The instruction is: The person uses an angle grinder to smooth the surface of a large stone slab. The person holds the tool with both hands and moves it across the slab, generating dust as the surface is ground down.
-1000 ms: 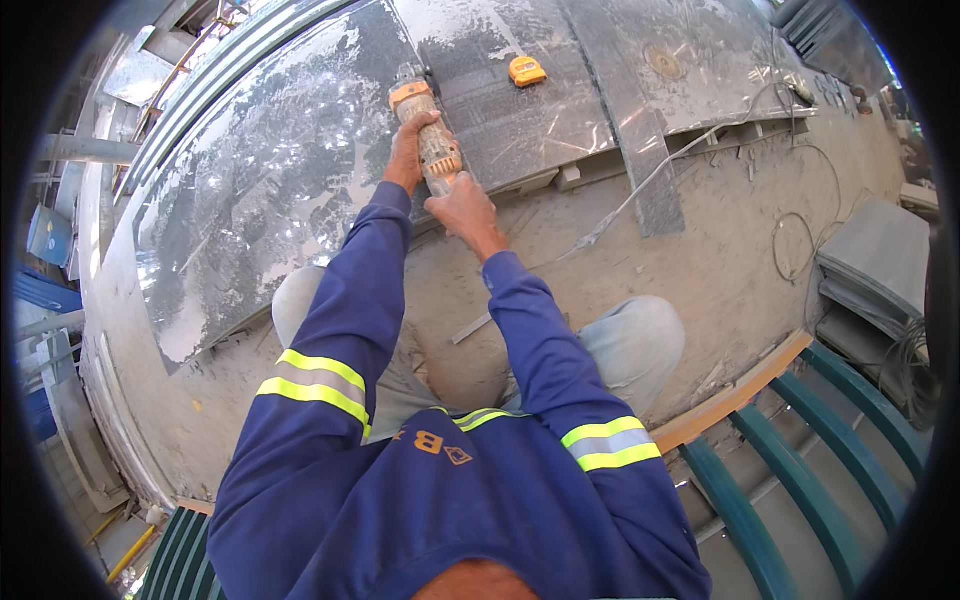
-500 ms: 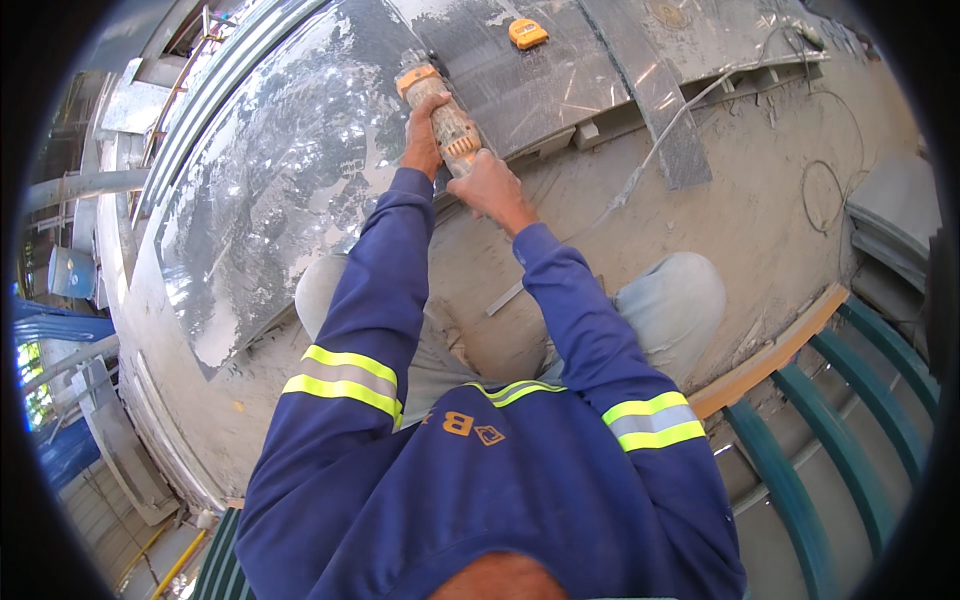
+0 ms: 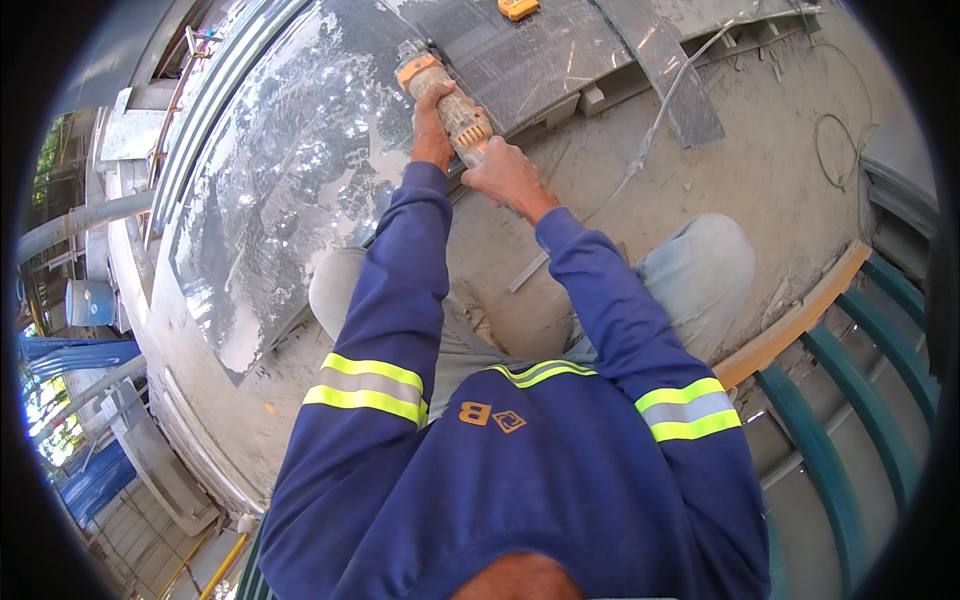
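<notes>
My left hand is wrapped round the body of a dusty orange power tool, its head resting on or just over the dark stone slabs, whose left part has white dusty patches. My right hand grips the tool's rear end, nearer to me. Whether the tool's head touches the slab I cannot tell. A yellow tape measure lies on the slab at the top edge. A narrow loose strip lies to the right.
My bent knees are on the dusty floor. A pale cord crosses at the right, near a wire loop. Green slatted rails with a wooden edge sit lower right; a blue bucket and pipes are at left.
The view has shifted, so the surroundings sit higher. Relative to the tape measure, the tool and both hands have moved back along the slab toward me. Both hands keep their grip.
</notes>
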Demonstrator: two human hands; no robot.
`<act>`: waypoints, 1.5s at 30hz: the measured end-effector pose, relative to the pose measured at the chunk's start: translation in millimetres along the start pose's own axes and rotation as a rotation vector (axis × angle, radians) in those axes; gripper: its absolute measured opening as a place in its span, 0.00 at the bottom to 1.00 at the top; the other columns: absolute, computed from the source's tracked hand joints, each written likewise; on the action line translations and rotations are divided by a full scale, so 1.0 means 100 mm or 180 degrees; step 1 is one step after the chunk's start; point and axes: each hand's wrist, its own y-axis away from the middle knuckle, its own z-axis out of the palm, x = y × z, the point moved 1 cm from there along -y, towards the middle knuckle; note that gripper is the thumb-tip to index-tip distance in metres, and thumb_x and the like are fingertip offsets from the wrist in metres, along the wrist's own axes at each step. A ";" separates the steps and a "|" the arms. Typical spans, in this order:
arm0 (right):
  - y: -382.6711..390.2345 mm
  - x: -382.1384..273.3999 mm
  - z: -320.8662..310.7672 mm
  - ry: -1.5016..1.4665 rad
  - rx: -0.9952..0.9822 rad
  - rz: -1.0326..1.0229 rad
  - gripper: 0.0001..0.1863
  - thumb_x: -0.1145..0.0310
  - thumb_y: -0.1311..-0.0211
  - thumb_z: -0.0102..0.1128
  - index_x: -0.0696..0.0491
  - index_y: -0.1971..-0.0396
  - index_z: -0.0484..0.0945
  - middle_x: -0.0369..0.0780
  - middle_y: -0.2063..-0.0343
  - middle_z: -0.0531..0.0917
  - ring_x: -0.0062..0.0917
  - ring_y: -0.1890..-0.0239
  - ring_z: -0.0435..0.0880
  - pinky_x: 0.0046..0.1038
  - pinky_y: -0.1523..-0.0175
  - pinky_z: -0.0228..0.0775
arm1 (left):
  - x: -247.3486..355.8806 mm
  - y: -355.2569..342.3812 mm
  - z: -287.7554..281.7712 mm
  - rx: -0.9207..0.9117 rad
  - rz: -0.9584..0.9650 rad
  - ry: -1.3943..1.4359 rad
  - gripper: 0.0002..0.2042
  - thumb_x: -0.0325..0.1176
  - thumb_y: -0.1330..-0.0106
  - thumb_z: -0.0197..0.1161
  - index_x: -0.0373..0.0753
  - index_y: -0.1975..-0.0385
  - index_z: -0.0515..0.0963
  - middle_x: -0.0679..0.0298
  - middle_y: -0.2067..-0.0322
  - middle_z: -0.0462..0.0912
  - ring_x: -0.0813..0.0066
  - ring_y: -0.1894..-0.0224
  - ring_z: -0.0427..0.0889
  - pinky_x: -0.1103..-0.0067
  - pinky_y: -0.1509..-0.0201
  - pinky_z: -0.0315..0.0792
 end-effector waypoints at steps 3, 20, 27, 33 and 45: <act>0.04 0.02 -0.02 -0.0057 0.0021 -0.0063 0.25 0.63 0.51 0.65 0.69 0.59 0.76 0.54 0.72 0.86 0.38 0.77 0.88 0.34 0.62 0.81 | -0.01 0.03 0.01 -0.0047 -0.0016 0.0010 0.20 0.39 0.42 0.65 0.35 0.55 0.70 0.50 0.71 0.80 0.52 0.71 0.85 0.60 0.67 0.83; 0.04 -0.23 -0.15 0.0118 -0.0293 0.0090 0.20 0.66 0.51 0.62 0.66 0.62 0.80 0.50 0.73 0.87 0.34 0.79 0.87 0.33 0.63 0.81 | 0.12 -0.16 -0.05 0.0000 -0.0195 0.0021 0.23 0.39 0.41 0.65 0.33 0.51 0.68 0.48 0.68 0.80 0.49 0.67 0.84 0.54 0.62 0.82; 0.19 -0.17 -0.17 -0.0033 -0.0160 0.0092 0.23 0.63 0.51 0.64 0.69 0.62 0.79 0.51 0.73 0.85 0.35 0.80 0.86 0.34 0.71 0.78 | 0.06 -0.02 0.02 0.0050 -0.0251 0.0042 0.24 0.39 0.42 0.65 0.33 0.50 0.68 0.47 0.68 0.80 0.48 0.67 0.84 0.53 0.62 0.83; 0.24 -0.12 -0.17 0.0037 -0.0265 0.0180 0.23 0.63 0.51 0.65 0.69 0.62 0.78 0.51 0.73 0.85 0.34 0.80 0.86 0.33 0.71 0.79 | 0.03 0.11 0.08 0.0073 -0.0253 -0.0015 0.22 0.39 0.42 0.64 0.34 0.52 0.68 0.48 0.69 0.79 0.49 0.68 0.84 0.54 0.62 0.82; 0.14 -0.24 -0.24 -0.0051 -0.0338 0.0043 0.21 0.66 0.52 0.62 0.70 0.64 0.78 0.53 0.74 0.85 0.35 0.82 0.86 0.35 0.74 0.79 | 0.15 0.00 0.14 0.0157 -0.0359 -0.0001 0.19 0.38 0.41 0.63 0.37 0.54 0.69 0.49 0.72 0.79 0.51 0.71 0.82 0.55 0.63 0.81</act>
